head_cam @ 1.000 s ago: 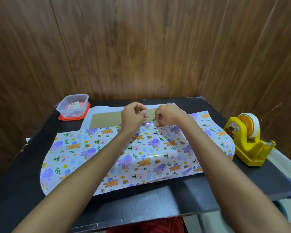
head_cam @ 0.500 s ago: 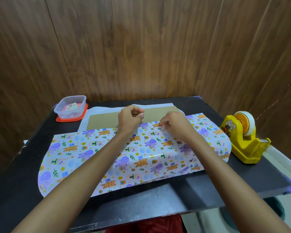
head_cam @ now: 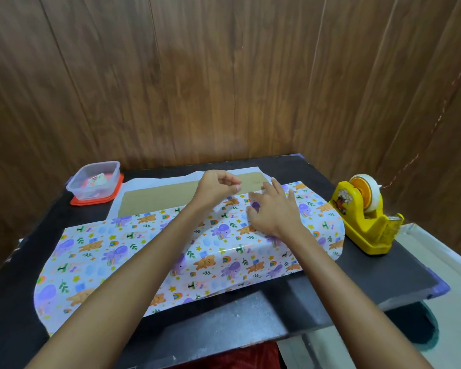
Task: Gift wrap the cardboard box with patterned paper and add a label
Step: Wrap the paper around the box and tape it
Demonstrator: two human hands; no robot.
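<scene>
The flat brown cardboard box lay left of the yellow plastic tape dispenser, half under thin animal-print paper that looked slippery. The right hand pressed it with straight fingers. I cannot tell what the curled left hand held. The paper's edge seemed best to hold.

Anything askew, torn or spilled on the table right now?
Only the patterned paper: its left edge is curved rather than straight, and it overhangs the cardboard box more on the left than on the right. A strip of box top is bare. No tear or spill shows.
</scene>
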